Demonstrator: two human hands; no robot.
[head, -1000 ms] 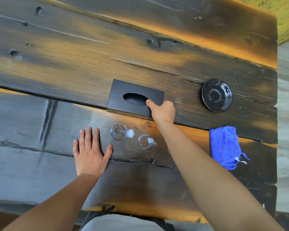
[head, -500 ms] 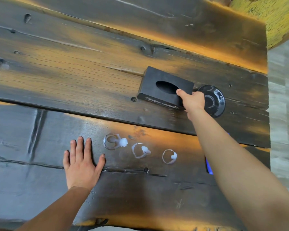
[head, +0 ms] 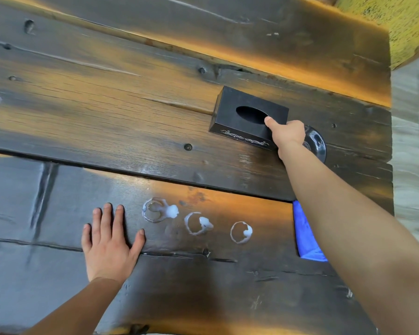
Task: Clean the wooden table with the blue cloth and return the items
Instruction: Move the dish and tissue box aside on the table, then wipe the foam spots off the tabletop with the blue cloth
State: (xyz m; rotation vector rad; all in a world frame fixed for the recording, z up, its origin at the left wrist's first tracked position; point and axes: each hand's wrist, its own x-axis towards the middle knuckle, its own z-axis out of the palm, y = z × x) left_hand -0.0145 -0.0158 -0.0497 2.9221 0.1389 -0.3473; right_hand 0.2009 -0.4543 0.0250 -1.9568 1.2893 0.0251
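Note:
A black tissue box (head: 237,120) with an oval slot rests on the dark wooden table (head: 107,112), far right of centre. My right hand (head: 287,135) grips its right end, thumb on top. Flat on the near plank lies my left hand (head: 109,240), fingers spread and holding nothing. Three white ring-shaped spills (head: 196,222) mark the wood just right of that hand. The blue cloth (head: 305,235) lies at the right, mostly hidden under my right forearm.
A round black saucer (head: 318,145) sits right behind my right hand, touching or nearly touching the tissue box end. The table's right edge drops to a grey floor (head: 414,141). A yellow painted surface (head: 406,22) fills the top right corner.
My right hand has slid the tissue box from the middle of the table away and to the right, up to the saucer. The spot it left shows three white rings. My left hand stayed flat.

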